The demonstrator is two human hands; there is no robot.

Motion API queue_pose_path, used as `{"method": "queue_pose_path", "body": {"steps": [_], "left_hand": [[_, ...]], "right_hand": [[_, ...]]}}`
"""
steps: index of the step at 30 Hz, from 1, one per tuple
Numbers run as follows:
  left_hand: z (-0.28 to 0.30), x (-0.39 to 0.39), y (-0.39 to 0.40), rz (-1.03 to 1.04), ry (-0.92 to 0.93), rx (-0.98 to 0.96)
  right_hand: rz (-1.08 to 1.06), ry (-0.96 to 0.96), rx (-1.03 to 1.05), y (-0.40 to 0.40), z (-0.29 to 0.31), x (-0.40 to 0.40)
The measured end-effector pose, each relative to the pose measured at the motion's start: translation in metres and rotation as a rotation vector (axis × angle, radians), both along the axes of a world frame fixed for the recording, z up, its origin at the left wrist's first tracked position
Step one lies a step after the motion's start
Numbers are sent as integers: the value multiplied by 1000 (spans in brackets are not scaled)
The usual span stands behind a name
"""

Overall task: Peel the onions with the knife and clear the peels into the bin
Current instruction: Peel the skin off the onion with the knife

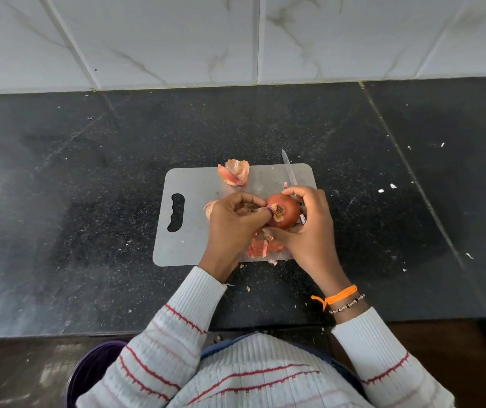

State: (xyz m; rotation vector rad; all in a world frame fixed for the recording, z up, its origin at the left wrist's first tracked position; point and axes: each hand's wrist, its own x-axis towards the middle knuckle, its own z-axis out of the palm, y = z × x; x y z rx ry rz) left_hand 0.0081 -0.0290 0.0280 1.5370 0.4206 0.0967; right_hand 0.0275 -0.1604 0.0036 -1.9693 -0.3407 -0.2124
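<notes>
We hold the onion (pixel 283 212) just right of the middle of the frame, over the grey cutting board (pixel 194 231) that lies on the dark desk (pixel 88 201). Our right hand (pixel 309 228) cups the onion, fingers curled round it, and the same grip seems to trap the knife (pixel 289 172), whose blade sticks out toward the top of the frame past the board's far edge; its handle is mostly hidden under the palm. Our left hand (pixel 233 222) pinches a bit of skin at the onion's root end, so we judge the peeling of this onion to be just under way: most of its brown-red outer skin looks intact. Loose peels (pixel 234 172) lie at the board's upper edge, more peels sit beneath our hands at its lower edge, and small flakes are scattered across the desk. A dark purple rim at the lower left of the frame may be the bin (pixel 94 369), though we cannot be sure. None of the peels visible here has reached it, so the clearing is all left to do.
</notes>
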Motion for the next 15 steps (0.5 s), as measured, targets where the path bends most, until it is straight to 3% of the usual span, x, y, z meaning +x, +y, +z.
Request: {"method": "queue_pose_path", "body": {"steps": [5, 15], "left_hand": [[-1, 0, 3, 3, -33, 95], [1, 0, -1, -26, -64, 101]], "right_hand": [[6, 41, 8, 1, 1, 0], [18, 260, 173, -4, 5, 3]]}}
